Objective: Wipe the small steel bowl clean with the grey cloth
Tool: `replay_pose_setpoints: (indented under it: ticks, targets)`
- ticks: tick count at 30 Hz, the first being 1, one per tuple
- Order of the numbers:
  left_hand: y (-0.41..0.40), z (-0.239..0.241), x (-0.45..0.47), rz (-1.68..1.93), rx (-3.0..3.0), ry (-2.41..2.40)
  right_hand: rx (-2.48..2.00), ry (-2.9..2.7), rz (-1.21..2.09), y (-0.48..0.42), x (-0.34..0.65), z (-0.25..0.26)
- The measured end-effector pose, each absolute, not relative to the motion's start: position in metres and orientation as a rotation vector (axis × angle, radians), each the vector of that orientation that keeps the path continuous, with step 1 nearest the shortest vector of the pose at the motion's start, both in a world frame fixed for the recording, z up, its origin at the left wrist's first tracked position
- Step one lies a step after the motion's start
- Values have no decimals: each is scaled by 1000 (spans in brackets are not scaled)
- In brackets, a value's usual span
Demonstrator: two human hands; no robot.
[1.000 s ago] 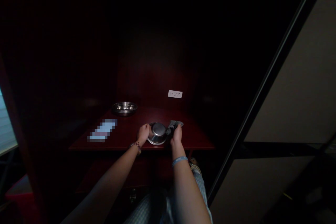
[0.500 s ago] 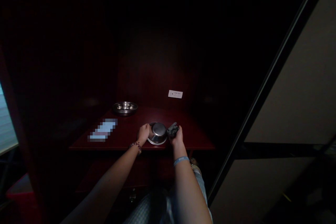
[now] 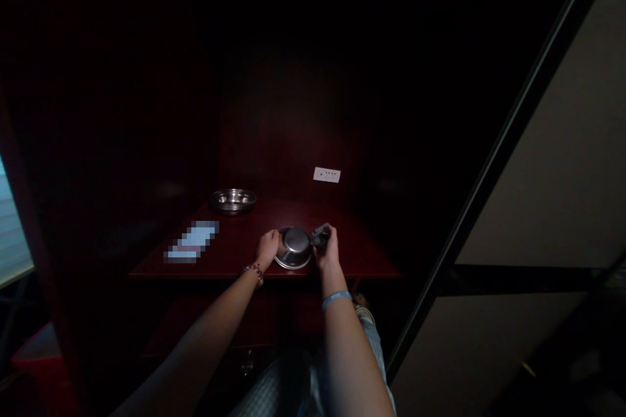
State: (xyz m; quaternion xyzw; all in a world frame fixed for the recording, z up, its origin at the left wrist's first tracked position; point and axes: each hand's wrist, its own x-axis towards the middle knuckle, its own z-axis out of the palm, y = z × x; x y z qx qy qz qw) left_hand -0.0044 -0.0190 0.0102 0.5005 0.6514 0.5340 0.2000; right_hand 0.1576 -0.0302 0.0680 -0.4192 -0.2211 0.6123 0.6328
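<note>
A shiny metal bowl [image 3: 296, 242] is turned upside down near the front edge of the dark red desk, its flat base facing up. My left hand [image 3: 268, 247] grips the bowl's left side, the fingers closed on its rim. On the other side, my right hand [image 3: 329, 249] is closed on a crumpled dark grey cloth [image 3: 319, 236], which lies against the bowl's right wall. A stack of metal bowls [image 3: 233, 201] stands right side up at the desk's back left.
The dark red desk [image 3: 220, 257] carries a blurred-out pale rectangle [image 3: 193, 241] at its left. A white socket panel [image 3: 327, 174] is on the back wall. A drawer or door with a metal lock [image 3: 248, 363] lies below, beside my knees. Pale panels [image 3: 542, 176] stand at the right.
My right hand has turned slightly and shifted a little to the left with the cloth along the bowl's side. The left hand and the bowl stay in place.
</note>
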Motion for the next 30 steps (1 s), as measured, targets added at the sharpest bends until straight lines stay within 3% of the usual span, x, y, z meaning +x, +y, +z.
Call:
replay_pose_setpoints:
  ticks: [12, 30]
  targets:
    - [-18, 10, -4, 1485, 1429, 1836, -821, -861, 1060, -2, 151, 39]
    - [-17, 9, -5, 1443, 1436, 1841, -1343, -1274, 376, -27, 149, 49]
